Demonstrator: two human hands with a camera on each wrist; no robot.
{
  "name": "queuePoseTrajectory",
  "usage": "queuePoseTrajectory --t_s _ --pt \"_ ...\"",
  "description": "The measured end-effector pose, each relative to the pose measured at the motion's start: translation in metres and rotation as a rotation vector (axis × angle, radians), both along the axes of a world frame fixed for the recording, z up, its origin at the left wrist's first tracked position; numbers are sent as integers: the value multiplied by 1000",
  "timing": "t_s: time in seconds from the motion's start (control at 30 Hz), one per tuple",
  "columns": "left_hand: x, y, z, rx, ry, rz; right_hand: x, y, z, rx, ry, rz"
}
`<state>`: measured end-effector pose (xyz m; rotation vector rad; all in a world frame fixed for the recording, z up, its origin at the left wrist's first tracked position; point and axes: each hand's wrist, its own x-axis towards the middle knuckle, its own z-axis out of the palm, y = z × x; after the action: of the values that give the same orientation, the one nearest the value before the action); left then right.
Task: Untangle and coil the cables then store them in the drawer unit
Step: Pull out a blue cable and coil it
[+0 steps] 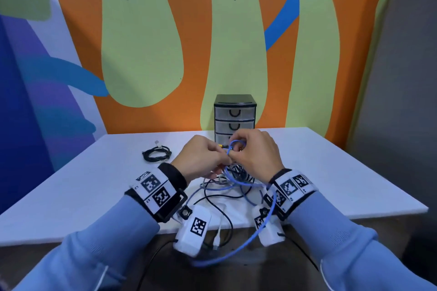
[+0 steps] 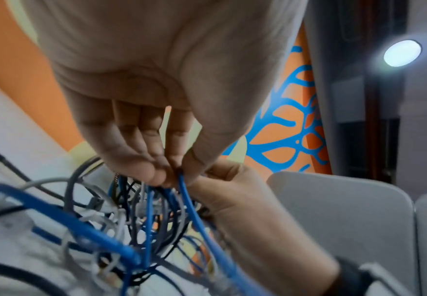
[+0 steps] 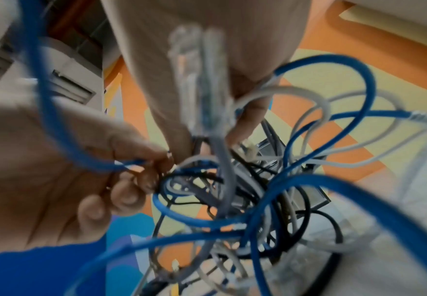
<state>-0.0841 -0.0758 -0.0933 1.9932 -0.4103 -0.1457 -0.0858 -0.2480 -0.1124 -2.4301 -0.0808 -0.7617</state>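
Note:
A tangle of blue, grey and black cables (image 1: 237,173) lies on the white table (image 1: 94,184), just under my hands. Held above it, my left hand (image 1: 220,157) pinches a blue cable (image 1: 236,250) between thumb and fingertips (image 2: 172,160). My right hand (image 1: 238,150) curls its fingers round a small loop of the same blue cable. That cable's long slack hangs off the table's near edge. In the right wrist view my right hand (image 3: 209,142) sits over the tangle (image 3: 245,200), with a blurred grey plug (image 3: 197,60) in front of it. The black drawer unit (image 1: 235,113) stands behind, drawers closed.
A coiled black cable (image 1: 156,153) lies on the table to the left of my hands. The drawer unit stands against the painted wall at the table's far edge. White wrist devices (image 1: 194,229) hang below my wrists near the front edge.

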Motion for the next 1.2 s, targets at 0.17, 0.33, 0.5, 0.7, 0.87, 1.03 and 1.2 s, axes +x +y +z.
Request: queuePoseTrajectory --t_s 0.17,0.33,0.5,0.7,0.87,1.03,1.2 --pt "19 5 -13 134 -254 160 0 -14 8 310 223 351" --pt "19 5 -9 213 -386 167 -2 -25 16 385 292 453" --pt "19 0 -9 144 -397 110 -2 -24 13 278 170 337" --pt "12 -14 -5 -16 -309 119 2 -12 13 -97 -45 54" --pt "10 -14 -6 59 -391 162 0 -11 15 -180 -62 53" --pt "16 -3 -3 94 -321 145 3 -25 22 -23 -79 -18" --pt "10 9 -2 486 -402 179 12 -43 39 425 -92 -107"
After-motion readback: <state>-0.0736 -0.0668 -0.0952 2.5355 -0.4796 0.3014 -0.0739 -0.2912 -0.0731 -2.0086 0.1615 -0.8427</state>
